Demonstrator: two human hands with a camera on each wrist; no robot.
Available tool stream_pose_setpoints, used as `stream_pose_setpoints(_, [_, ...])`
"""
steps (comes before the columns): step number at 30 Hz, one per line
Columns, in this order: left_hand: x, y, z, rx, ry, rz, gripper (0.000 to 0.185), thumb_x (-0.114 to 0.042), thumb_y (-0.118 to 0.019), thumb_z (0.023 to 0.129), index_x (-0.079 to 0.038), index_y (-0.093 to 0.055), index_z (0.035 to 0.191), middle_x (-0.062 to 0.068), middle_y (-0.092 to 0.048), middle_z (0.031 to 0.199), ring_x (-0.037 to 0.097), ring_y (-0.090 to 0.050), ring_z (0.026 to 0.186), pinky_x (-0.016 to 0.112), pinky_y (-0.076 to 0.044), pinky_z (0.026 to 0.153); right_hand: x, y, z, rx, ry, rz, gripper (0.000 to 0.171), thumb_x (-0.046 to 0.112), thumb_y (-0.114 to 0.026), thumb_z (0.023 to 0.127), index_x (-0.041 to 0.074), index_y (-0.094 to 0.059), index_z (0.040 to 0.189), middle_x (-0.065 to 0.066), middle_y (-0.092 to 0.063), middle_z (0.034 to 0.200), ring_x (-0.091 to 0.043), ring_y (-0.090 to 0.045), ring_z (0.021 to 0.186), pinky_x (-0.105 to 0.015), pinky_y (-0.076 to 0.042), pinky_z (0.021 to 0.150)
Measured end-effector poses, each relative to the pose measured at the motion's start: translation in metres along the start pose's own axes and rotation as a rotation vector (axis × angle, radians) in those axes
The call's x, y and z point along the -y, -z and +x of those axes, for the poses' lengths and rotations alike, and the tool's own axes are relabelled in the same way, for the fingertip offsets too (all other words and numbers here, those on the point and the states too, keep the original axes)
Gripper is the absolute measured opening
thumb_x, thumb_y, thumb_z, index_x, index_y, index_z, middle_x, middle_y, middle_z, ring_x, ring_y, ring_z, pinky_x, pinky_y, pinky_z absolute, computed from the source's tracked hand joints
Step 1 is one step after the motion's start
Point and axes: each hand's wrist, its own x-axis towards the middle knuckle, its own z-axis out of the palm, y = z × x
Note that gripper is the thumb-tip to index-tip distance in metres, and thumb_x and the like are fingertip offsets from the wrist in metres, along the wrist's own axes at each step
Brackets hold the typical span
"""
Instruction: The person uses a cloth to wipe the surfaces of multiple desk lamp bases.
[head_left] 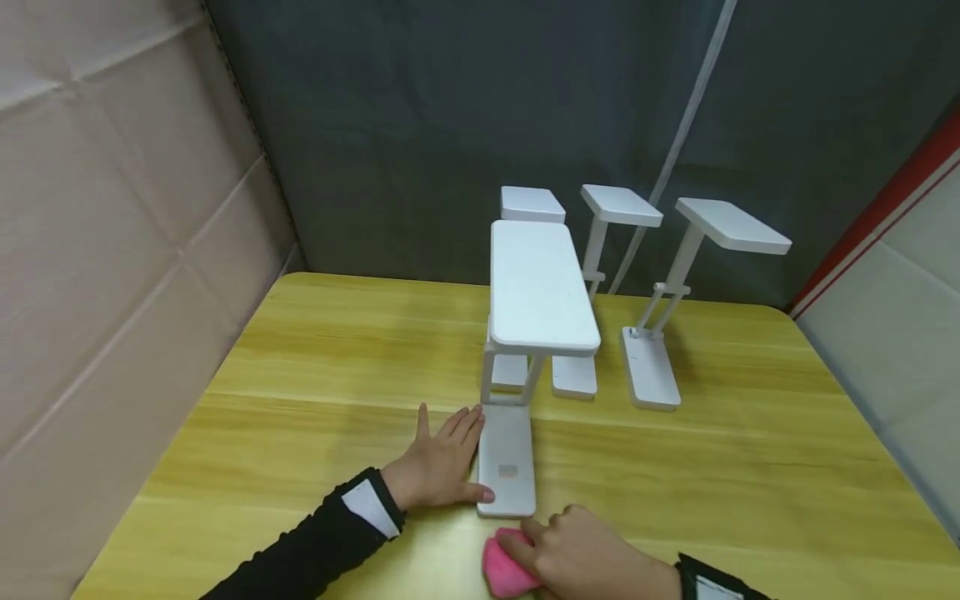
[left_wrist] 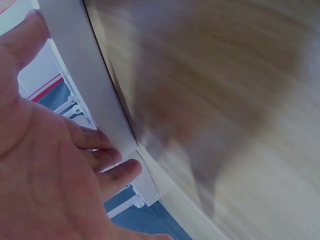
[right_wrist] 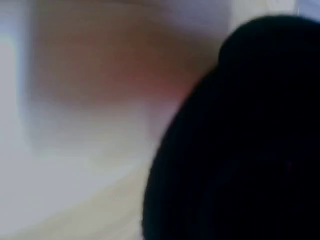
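Observation:
A white desk lamp (head_left: 542,283) stands on the wooden table, its flat head raised over its base (head_left: 507,446). My left hand (head_left: 441,467) lies against the left side of that base, fingers spread and mostly straight, thumb on its near corner. The left wrist view shows the fingers (left_wrist: 107,165) and thumb along the white base edge (left_wrist: 85,65). Just in front of the base, my right hand (head_left: 581,554) grips a bunched pink cloth (head_left: 504,567). In the right wrist view a black sleeve (right_wrist: 245,150) covers much of the frame and the rest is blurred.
Three more white lamps stand behind and to the right: one lamp (head_left: 531,202) partly hidden, a middle lamp (head_left: 621,206) and a right lamp (head_left: 731,227). A dark curtain (head_left: 420,142) hangs behind the table (head_left: 300,375), with a pale wall sheet (head_left: 112,250) at left.

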Motion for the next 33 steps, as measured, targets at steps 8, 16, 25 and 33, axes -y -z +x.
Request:
stream_pose_setpoints(8, [-0.005,-0.004,-0.003,-0.001,-0.018,-0.022,0.1,-0.072,-0.05,0.082,-0.001,-0.028,0.149,0.013,-0.02,0.156,0.028,-0.023,0.141,0.073,-0.012,0.101,0.015,-0.015,0.018,-0.033,-0.055,-0.098,0.05,0.063,-0.044,0.091,0.017,-0.062,0.097,0.009,-0.048,0.06,-0.002,-0.029,0.039,-0.015,-0.019,0.034])
stream_pose_setpoints(16, [0.002,-0.002,-0.002,-0.014,-0.015,-0.034,0.1,-0.071,-0.049,0.082,-0.001,-0.025,0.15,0.013,-0.017,0.157,0.028,-0.021,0.142,0.072,-0.01,0.101,0.002,-0.007,-0.01,0.054,-0.182,0.026,0.029,0.027,-0.074,0.069,0.016,-0.066,0.095,0.009,-0.05,0.061,0.002,-0.023,0.041,-0.016,-0.022,0.035])
stream_pose_setpoints(25, [0.004,0.002,-0.001,-0.008,-0.008,-0.052,0.101,-0.071,-0.051,0.082,-0.001,-0.025,0.15,0.012,-0.017,0.157,0.028,-0.021,0.142,0.072,-0.009,0.102,0.009,-0.006,-0.007,-0.006,-0.042,-0.134,0.049,0.061,-0.046,0.09,0.017,-0.066,0.099,0.007,-0.049,0.062,-0.002,-0.026,0.038,-0.019,-0.017,0.033])
stream_pose_setpoints(33, [0.003,0.002,-0.002,0.001,0.0,-0.098,0.102,-0.069,-0.055,0.081,0.0,-0.025,0.149,0.012,-0.018,0.157,0.03,-0.022,0.141,0.074,-0.009,0.1,0.013,-0.02,0.027,-0.072,-0.07,-0.078,0.052,0.064,-0.042,0.092,0.015,-0.06,0.097,0.007,-0.045,0.06,-0.003,-0.031,0.04,-0.016,-0.021,0.034])
